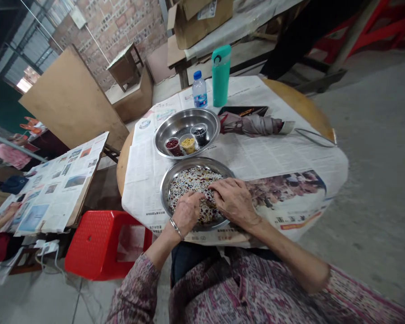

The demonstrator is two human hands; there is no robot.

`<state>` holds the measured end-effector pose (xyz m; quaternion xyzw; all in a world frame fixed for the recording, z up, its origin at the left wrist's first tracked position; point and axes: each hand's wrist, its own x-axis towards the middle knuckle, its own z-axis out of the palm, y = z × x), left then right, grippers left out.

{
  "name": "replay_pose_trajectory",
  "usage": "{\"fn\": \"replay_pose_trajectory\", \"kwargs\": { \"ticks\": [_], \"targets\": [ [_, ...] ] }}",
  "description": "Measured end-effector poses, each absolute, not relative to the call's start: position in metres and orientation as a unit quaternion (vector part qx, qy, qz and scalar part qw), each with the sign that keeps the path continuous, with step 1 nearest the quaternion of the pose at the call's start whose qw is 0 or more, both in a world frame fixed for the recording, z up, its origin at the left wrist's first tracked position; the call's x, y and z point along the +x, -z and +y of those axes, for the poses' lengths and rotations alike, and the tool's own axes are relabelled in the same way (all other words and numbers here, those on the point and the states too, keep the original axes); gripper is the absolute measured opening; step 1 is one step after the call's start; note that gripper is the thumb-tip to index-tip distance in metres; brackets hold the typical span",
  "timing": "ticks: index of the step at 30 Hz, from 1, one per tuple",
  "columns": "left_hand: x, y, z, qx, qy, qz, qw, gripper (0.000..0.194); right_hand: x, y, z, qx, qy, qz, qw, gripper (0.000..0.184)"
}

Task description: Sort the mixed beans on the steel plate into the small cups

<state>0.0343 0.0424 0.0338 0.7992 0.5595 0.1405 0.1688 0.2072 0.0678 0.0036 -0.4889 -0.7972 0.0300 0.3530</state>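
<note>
A round metal tray (164,194) in front of me holds a spread of small mixed grains (192,180), white with dark red, yellow and black bits. My left hand (188,210), with a silver bracelet at the wrist, is over its near left part, fingers curled and pinched together. From the right, my right hand (234,200) reaches over the rim, fingers bent down into the grains. Anything between the fingertips is too small to make out. Behind stands a larger metal basin (168,123) with a cup of dark red beans (173,146), a cup of yellow grains (188,144) and a cup of black beans (200,135).
Newspaper (243,155) covers the round table. A water bottle (199,90), a teal flask (221,76) and a folded umbrella (251,124) are farther back. A red stool (94,245) stands at left, by another newspaper-covered table (60,184) where another person's arm (3,217) rests.
</note>
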Motion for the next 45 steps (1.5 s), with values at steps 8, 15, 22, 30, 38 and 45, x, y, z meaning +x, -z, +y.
{"fn": "replay_pose_trajectory", "kwargs": {
  "ticks": [8, 15, 22, 30, 38, 45],
  "targets": [
    [0.045, -0.042, 0.032, 0.891, -0.052, 0.413, 0.179, 0.026, 0.208, -0.004, 0.067, -0.49, -0.036, -0.799, 0.347, 0.026],
    [0.049, -0.039, 0.067, 0.892, -0.027, 0.446, 0.072, 0.028, 0.209, -0.001, 0.068, -0.497, -0.032, -0.792, 0.353, 0.032],
    [0.045, -0.038, 0.099, 0.863, -0.023, 0.504, 0.024, 0.033, 0.207, -0.003, 0.066, -0.509, -0.026, -0.776, 0.372, 0.035],
    [0.024, -0.052, 0.097, 0.782, 0.002, 0.623, 0.02, 0.023, 0.208, -0.007, 0.066, -0.504, -0.04, -0.782, 0.365, 0.03],
    [0.019, -0.056, 0.056, 0.793, -0.025, 0.6, 0.102, 0.02, 0.207, -0.008, 0.066, -0.503, -0.049, -0.785, 0.358, 0.027],
    [0.045, -0.043, 0.052, 0.838, -0.034, 0.516, 0.174, 0.023, 0.207, -0.005, 0.067, -0.498, -0.037, -0.787, 0.363, 0.026]
  ]
}}
